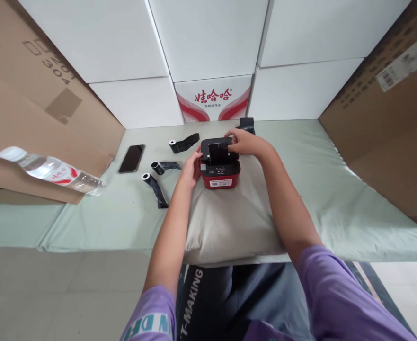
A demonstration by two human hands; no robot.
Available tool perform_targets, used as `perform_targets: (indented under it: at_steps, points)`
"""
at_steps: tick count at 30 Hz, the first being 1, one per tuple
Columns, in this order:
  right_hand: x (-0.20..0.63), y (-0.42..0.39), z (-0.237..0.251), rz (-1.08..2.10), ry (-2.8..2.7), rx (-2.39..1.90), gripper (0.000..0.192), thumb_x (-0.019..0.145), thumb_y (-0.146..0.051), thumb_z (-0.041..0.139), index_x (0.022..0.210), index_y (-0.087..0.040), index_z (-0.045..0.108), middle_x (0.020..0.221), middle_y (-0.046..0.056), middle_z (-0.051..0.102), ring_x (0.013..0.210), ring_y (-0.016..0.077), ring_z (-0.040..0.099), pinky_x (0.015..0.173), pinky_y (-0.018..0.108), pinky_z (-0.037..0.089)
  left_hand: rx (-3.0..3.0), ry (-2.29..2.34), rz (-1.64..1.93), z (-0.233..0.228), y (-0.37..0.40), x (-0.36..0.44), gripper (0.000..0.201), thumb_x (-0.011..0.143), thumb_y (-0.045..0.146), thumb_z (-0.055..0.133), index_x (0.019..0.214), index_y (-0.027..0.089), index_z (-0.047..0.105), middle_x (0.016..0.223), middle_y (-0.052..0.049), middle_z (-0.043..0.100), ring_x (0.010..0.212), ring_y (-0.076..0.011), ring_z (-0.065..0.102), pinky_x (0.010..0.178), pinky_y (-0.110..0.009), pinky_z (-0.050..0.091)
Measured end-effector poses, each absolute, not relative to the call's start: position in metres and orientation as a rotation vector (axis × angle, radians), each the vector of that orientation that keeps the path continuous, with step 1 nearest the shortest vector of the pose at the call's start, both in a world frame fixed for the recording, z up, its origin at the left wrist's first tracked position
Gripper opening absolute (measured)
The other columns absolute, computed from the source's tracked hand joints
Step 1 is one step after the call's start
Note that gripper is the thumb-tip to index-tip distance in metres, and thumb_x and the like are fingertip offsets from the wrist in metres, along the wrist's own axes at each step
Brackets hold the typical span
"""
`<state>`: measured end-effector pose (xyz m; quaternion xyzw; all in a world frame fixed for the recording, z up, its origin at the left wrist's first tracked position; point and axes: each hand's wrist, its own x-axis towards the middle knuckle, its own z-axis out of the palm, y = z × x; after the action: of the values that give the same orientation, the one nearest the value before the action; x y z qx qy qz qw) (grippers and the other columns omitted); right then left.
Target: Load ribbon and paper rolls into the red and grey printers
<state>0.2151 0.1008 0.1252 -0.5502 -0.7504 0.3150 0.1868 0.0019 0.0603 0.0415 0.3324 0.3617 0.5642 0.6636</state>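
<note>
A small red and black printer [221,182] rests on the pale cloth in front of me. A black strip [218,153] stands up from the slot in its top. My left hand [193,166] is held against the printer's left side, fingers along its edge. Over the printer's right rear corner, my right hand [243,142] has its thumb and fingers closed at the strip's right edge; the exact fingertip contact is hard to see. Left of the printer lie three partly unwound black rolls: one at the back [184,143], one in the middle [157,167] and one nearer me [155,189].
Another black item [246,124] lies behind my right hand. A dark phone [132,158] lies farther left, near a tilted water bottle [57,173] by a cardboard box [34,104]. White boxes [211,102] line the back, and a second cardboard box [389,128] stands at right.
</note>
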Motion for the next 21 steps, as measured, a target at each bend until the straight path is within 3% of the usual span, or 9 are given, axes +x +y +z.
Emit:
perform_targets:
  at_steps: [3,5,8,14,21]
  points:
    - [0.22,0.098,0.125,0.886,-2.088,-1.625,0.09,0.076,-0.032,0.086,0.156,-0.023,0.046,0.138,0.018,0.062,0.082,0.0213,0.069,0.066,0.033,0.058,0.75,0.819,1.279,0.043,0.059,0.004,0.072,0.077,0.026,0.064,0.149,0.021,0.06,0.124,-0.005,0.078,0.116,-0.0272,0.072,0.097,-0.038,0.057]
    - [0.225,0.099,0.122,0.951,-2.043,-1.634,0.101,0.071,-0.04,0.089,0.159,-0.027,0.042,0.152,0.02,0.053,0.092,0.0256,0.07,0.065,0.035,0.062,0.752,0.831,1.265,0.044,0.057,0.005,0.075,0.074,0.023,0.065,0.149,0.023,0.06,0.121,-0.003,0.079,0.111,-0.0257,0.073,0.094,-0.035,0.058]
    - [0.231,0.106,0.109,1.226,-1.924,-1.587,0.098,0.068,-0.046,0.09,0.154,-0.027,0.047,0.14,0.017,0.065,0.1,0.0292,0.07,0.069,0.037,0.064,0.753,0.833,1.241,0.045,0.055,0.005,0.078,0.071,0.02,0.064,0.149,0.025,0.06,0.117,-0.001,0.079,0.104,-0.0245,0.074,0.087,-0.032,0.059]
    - [0.217,0.109,0.054,1.536,-1.424,-1.142,0.057,0.078,-0.054,0.07,0.128,-0.028,0.061,0.117,0.004,0.076,0.104,0.0226,0.071,0.092,0.037,0.061,0.757,0.848,1.249,0.043,0.054,0.008,0.071,0.074,0.024,0.065,0.145,0.025,0.062,0.114,-0.003,0.079,0.103,-0.0259,0.074,0.087,-0.036,0.06]
    - [0.2,0.094,0.028,1.457,-1.218,-0.947,0.058,0.071,-0.053,0.063,0.123,-0.028,0.054,0.107,-0.001,0.076,0.1,0.0234,0.072,0.093,0.038,0.058,0.785,0.851,1.279,0.039,0.054,0.01,0.071,0.075,0.027,0.067,0.146,0.027,0.06,0.124,-0.004,0.077,0.115,-0.0278,0.072,0.094,-0.038,0.059]
